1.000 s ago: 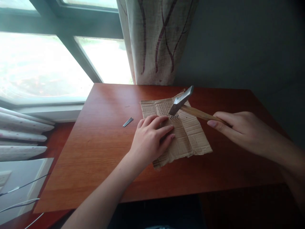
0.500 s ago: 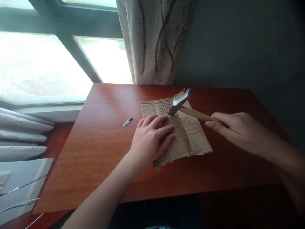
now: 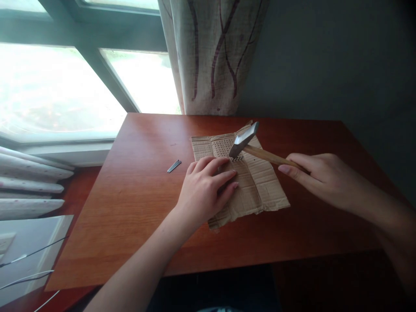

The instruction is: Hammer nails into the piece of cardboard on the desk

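My right hand (image 3: 318, 171) is wrapped round the wooden handle of a hammer (image 3: 264, 155). Its metal head slants down to the left, with the lower end at or just over a cluster of nails (image 3: 237, 158). These nails sit in a creased piece of cardboard (image 3: 269, 186) that has rows of small holes. My left hand (image 3: 208, 184) lies on the cardboard's left part, fingers spread, the fingertips close to the hammer head. Whether anything lies under those fingers is hidden. Left of this hand, several loose nails (image 3: 174, 166) lie together on the table.
The brown wooden table (image 3: 136, 203) carries all of this. Behind it hang a patterned curtain (image 3: 214, 56) and a dark wall (image 3: 308, 65). A bright window (image 3: 58, 91) is at the left, with cables (image 3: 29, 277) below near a wall socket.
The hammer and my right hand have shifted very slightly to the left. My left hand, the cardboard and the loose nails look the same.
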The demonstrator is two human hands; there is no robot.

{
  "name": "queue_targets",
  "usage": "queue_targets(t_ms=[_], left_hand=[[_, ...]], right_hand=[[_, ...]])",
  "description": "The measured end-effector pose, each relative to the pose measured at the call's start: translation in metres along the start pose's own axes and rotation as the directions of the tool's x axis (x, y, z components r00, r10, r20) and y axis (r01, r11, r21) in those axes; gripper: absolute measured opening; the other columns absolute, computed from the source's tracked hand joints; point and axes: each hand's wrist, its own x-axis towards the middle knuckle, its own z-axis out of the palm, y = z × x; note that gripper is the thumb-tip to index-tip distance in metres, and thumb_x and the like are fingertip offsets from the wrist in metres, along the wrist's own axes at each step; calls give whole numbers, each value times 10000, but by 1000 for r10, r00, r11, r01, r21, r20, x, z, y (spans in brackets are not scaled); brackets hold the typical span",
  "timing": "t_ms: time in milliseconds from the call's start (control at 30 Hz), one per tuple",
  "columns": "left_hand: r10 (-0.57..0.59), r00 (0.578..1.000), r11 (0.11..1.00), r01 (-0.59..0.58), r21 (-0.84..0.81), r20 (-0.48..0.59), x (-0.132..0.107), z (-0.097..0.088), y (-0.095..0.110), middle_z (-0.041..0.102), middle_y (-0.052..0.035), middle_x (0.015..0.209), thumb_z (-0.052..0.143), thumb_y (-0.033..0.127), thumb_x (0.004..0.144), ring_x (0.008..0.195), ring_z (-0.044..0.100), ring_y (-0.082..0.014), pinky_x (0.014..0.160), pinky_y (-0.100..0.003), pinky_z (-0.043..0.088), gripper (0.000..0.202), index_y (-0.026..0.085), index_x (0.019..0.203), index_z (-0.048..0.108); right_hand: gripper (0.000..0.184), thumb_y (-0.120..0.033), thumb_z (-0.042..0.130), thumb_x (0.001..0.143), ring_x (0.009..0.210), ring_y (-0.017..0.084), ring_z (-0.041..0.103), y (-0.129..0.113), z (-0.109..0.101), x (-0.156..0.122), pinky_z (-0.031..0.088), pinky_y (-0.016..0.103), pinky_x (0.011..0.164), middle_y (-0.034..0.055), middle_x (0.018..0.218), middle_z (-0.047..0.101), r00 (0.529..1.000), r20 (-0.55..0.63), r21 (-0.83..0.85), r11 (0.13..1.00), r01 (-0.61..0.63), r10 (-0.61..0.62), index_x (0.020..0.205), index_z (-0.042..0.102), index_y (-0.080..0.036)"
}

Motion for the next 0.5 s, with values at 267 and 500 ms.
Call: queue_targets(t_ms=[267,500], left_hand=[[-4,1000,1000,4,11,6,0,1,0,669,-35,1356,583,403,978,1236,552,-298,972,-470,442,267,289,1147,756],[36,998,999,-36,9,54,1,-3,6,685,-63,1325,553,359,1001,1236,560,-287,992,-465,435,262,244,1179,707]], right_hand=[[506,-625,417,994,475,141,475,-2,1,0,295,301,510,-32,521,477,999,-35,23,1000,8,-8,678,464,-232],[509,-623,451,985,449,127,422,6,0,-3,276,310,499,-42,494,420,995,-98,55,998,-30,35,659,443,-231]])
